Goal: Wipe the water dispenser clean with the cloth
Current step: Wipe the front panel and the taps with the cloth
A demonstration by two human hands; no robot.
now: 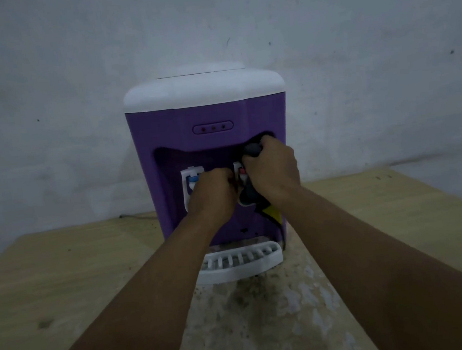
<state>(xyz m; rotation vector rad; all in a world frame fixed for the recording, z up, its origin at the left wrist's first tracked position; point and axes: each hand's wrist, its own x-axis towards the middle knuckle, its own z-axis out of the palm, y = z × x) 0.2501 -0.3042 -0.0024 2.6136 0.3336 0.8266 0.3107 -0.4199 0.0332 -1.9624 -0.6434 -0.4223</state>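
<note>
R hand grips dark cloth in dispenser recess, by red tap. L hand fingers curled, right of blue tap; can't tell if holding anything.

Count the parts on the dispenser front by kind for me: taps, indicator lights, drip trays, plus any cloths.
Taps: 2, the blue tap and the red tap
Indicator lights: 3
Drip tray: 1
Cloth: 1, gripped by the right hand
Total: 7
</note>
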